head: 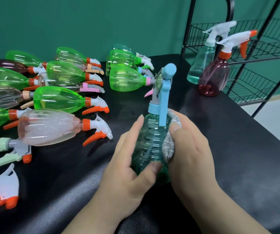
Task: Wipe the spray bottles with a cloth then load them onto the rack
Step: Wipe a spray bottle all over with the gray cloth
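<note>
Your left hand (pixel 127 166) grips the ribbed teal plastic spray bottle with the light-blue trigger (pixel 150 144) upright above the black table (pixel 237 149), while your right hand (pixel 189 149) presses a bunched grey cloth (pixel 170 146) against the bottle's right side, fingers curled round the cloth.

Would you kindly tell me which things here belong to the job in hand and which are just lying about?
In hand: teal bottle, held by left hand; grey cloth, in right hand; wire rack.
Lying about, waiting: bottles on their sides; upright clear bottle; upright maroon bottle.
</note>
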